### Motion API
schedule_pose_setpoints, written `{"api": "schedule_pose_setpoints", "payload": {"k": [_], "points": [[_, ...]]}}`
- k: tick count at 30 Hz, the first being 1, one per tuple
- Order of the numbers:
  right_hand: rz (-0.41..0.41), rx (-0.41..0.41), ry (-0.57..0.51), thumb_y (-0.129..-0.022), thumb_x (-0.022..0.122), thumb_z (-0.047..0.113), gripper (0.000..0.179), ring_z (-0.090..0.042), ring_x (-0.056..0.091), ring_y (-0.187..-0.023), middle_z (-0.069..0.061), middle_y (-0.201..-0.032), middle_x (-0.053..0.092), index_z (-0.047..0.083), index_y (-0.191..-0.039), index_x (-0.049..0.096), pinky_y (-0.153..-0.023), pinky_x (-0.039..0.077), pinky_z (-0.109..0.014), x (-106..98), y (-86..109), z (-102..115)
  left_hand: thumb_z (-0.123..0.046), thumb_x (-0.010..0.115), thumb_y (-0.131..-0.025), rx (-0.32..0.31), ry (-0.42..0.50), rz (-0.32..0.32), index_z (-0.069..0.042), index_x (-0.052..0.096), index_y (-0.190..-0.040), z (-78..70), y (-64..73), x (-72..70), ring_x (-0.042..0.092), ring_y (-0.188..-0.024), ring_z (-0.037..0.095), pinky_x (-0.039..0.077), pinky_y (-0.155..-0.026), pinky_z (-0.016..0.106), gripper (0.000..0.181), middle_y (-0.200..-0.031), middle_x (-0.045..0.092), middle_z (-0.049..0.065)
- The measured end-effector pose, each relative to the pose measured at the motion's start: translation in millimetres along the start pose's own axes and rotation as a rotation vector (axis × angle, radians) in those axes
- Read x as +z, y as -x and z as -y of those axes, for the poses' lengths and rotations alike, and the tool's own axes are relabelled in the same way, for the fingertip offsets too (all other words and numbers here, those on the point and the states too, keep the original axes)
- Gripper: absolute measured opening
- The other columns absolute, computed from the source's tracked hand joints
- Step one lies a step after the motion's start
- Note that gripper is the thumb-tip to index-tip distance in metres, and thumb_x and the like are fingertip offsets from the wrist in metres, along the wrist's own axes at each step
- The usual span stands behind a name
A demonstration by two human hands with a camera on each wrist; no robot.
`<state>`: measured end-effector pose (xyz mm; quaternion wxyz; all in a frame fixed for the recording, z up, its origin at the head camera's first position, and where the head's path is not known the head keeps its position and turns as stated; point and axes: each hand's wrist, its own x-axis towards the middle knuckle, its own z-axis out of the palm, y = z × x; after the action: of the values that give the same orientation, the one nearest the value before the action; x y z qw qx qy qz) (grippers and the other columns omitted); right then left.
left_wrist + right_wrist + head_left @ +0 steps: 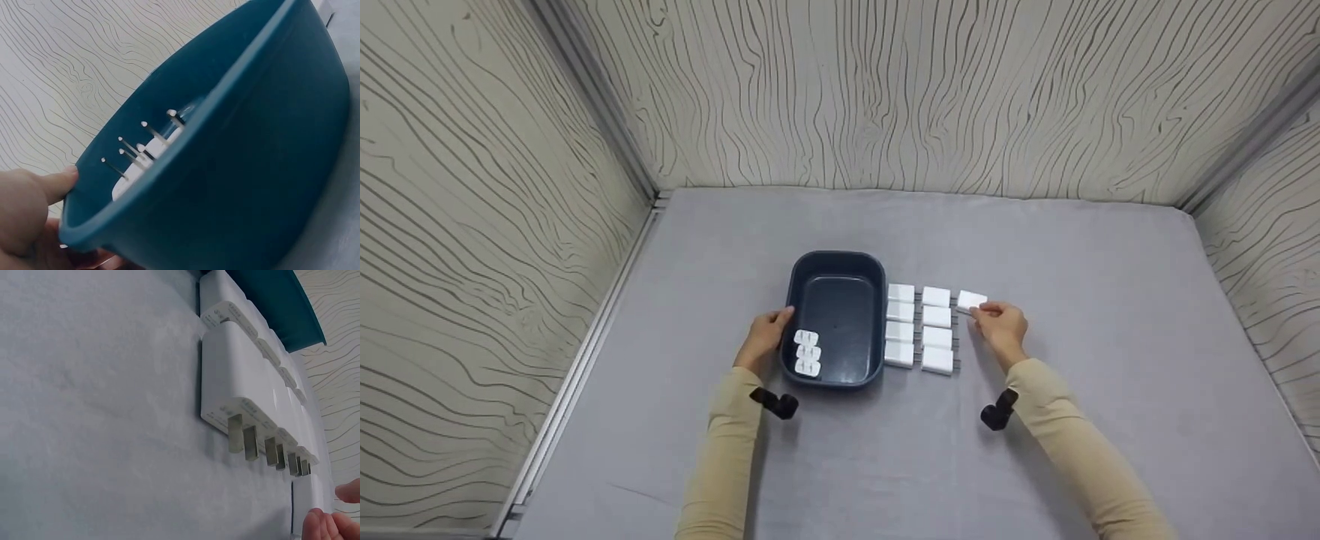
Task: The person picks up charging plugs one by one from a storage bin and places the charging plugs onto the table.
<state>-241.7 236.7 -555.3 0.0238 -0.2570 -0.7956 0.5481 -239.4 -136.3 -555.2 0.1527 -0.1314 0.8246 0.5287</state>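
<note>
A dark blue plastic basin [835, 298] stands on the table, and my left hand [765, 334] grips its left rim. The left wrist view shows the thumb [61, 184] over the rim and the other fingers outside, partly hidden. Inside the basin, three white plug chargers [808, 352] lie with their metal pins pointing up. My right hand [1003, 327] pinches a white charger [971, 301] by its near right corner, at the far end of a third column. That charger sits slightly turned and is partly covered by fingertips in the right wrist view.
Two columns of white chargers [937, 338] lie flat right of the basin, pins pointing right; the nearer column [900, 331] sits close against the basin's wall. A grey cloth [840, 465] covers the table. Wood-patterned panels [870, 97] enclose the back and sides.
</note>
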Motion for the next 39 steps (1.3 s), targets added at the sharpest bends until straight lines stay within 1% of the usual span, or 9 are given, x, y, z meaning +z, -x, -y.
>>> {"api": "schedule_pose_setpoints", "payload": {"k": [3,9,17,21,24,27,31,34,39], "points": [[0.029,-0.027,0.009,-0.085,0.067,0.006,0.026,0.003,0.052,-0.052,0.009,-0.066,0.054,-0.011,-0.105,0.063,-0.053,0.046,-0.01,5.4,6.5,3.6,-0.037,0.042,-0.103,-0.015,0.009,-0.001,0.008,0.047,-0.135,-0.4,0.2,-0.1,0.046,-0.134,0.036,0.037,-0.113,0.046,0.055,-0.14,0.05,0.026],[0.091,-0.09,0.05,-0.086,0.067,0.008,0.024,0.001,0.056,-0.054,0.008,-0.067,0.057,-0.009,-0.103,0.065,-0.055,0.049,-0.013,17.3,19.8,8.0,-0.037,0.043,-0.103,-0.033,0.063,0.008,0.007,0.046,-0.136,-1.1,0.4,1.4,0.046,-0.134,0.035,0.037,-0.112,0.045,0.055,-0.14,0.049,0.025],[0.141,-0.122,0.063,-0.084,0.069,0.008,0.024,0.001,0.055,-0.054,0.007,-0.068,0.059,-0.009,-0.101,0.065,-0.052,0.045,-0.013,30.4,35.0,13.7,-0.035,0.043,-0.103,-0.028,0.054,-0.005,0.007,0.048,-0.135,-1.0,-0.7,2.4,0.047,-0.133,0.035,0.038,-0.111,0.045,0.053,-0.139,0.05,0.026],[0.167,-0.14,0.038,-0.084,0.069,0.006,0.023,0.001,0.056,-0.054,0.006,-0.067,0.06,-0.01,-0.1,0.065,-0.053,0.046,-0.012,36.5,41.0,15.6,-0.034,0.043,-0.103,-0.023,0.047,-0.01,0.008,0.048,-0.134,-1.0,-0.7,2.4,0.047,-0.133,0.036,0.038,-0.112,0.045,0.053,-0.139,0.05,0.027],[0.184,-0.159,0.014,-0.084,0.068,0.004,0.021,0.001,0.056,-0.054,0.003,-0.068,0.062,-0.011,-0.099,0.065,-0.054,0.048,-0.012,41.2,45.7,16.2,-0.034,0.042,-0.103,-0.012,0.024,-0.015,0.008,0.049,-0.134,-0.8,-0.6,2.3,0.048,-0.132,0.037,0.038,-0.111,0.045,0.053,-0.138,0.051,0.027],[0.191,-0.182,0.02,-0.083,0.068,0.003,0.02,0.002,0.056,-0.053,0.0,-0.069,0.065,-0.011,-0.097,0.066,-0.054,0.048,-0.013,45.7,50.8,17.1,-0.035,0.042,-0.103,-0.007,0.013,-0.016,0.008,0.05,-0.133,-0.4,-0.9,2.4,0.049,-0.131,0.036,0.039,-0.111,0.045,0.053,-0.137,0.052,0.027],[0.208,-0.209,0.021,-0.083,0.069,0.002,0.018,0.0,0.058,-0.054,-0.002,-0.071,0.066,-0.01,-0.096,0.067,-0.055,0.049,-0.015,51.2,57.5,19.3,-0.034,0.042,-0.103,-0.007,0.017,-0.019,0.008,0.05,-0.132,1.1,-1.4,2.5,0.05,-0.13,0.036,0.039,-0.11,0.045,0.052,-0.136,0.053,0.027],[0.223,-0.224,0.0,-0.083,0.069,0.002,0.018,-0.001,0.059,-0.054,-0.003,-0.07,0.066,-0.011,-0.095,0.067,-0.055,0.05,-0.015,55.0,63.1,21.7,-0.035,0.043,-0.103,-0.012,0.033,-0.02,0.009,0.049,-0.133,1.9,-1.8,2.5,0.05,-0.13,0.036,0.039,-0.11,0.045,0.053,-0.136,0.053,0.027],[0.263,-0.215,-0.044,-0.083,0.068,0.0,0.02,0.001,0.057,-0.055,-0.001,-0.069,0.065,-0.013,-0.097,0.065,-0.056,0.052,-0.015,59.7,74.3,27.7,-0.035,0.043,-0.103,-0.021,0.064,-0.011,0.008,0.048,-0.134,1.0,-1.9,2.7,0.048,-0.132,0.035,0.039,-0.111,0.044,0.053,-0.137,0.052,0.026]]}}
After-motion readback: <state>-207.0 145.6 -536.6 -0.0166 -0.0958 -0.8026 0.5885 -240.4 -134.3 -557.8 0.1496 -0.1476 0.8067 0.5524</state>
